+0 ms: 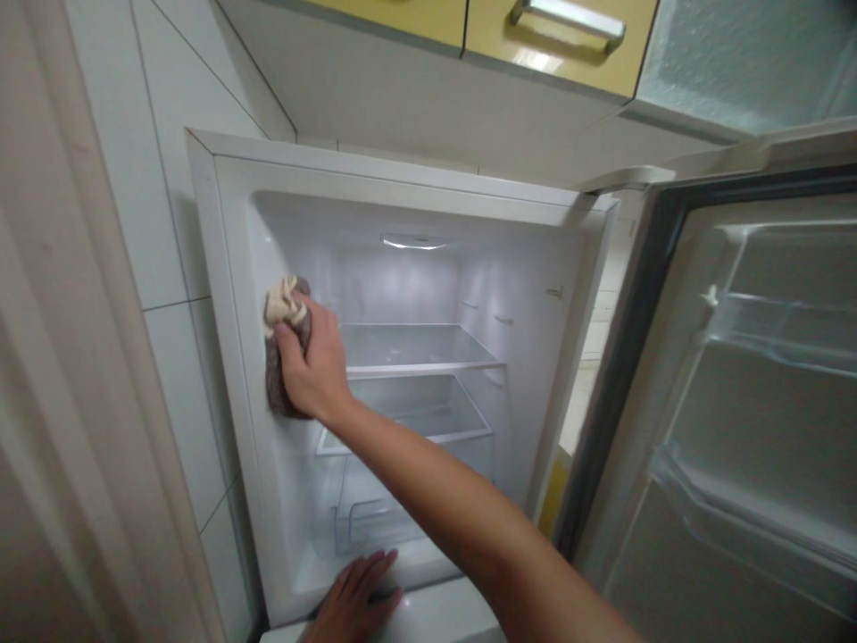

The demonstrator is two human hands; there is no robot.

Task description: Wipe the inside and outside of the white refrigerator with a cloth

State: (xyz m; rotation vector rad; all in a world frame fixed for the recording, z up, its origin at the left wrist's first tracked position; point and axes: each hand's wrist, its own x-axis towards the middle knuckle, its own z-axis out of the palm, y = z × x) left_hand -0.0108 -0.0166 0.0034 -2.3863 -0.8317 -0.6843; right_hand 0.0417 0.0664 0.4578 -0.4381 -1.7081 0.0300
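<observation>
Inside fridge (402,189): shelves (415,346), drawer (375,525), right hand (318,362) gripping cloth (276,379).

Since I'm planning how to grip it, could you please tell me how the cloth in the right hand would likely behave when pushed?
The cloth is probably floppy, as it bunches into folds in the right hand. It is likely light, since one hand holds it up. Rolling seems unlikely given its crumpled shape.
</observation>
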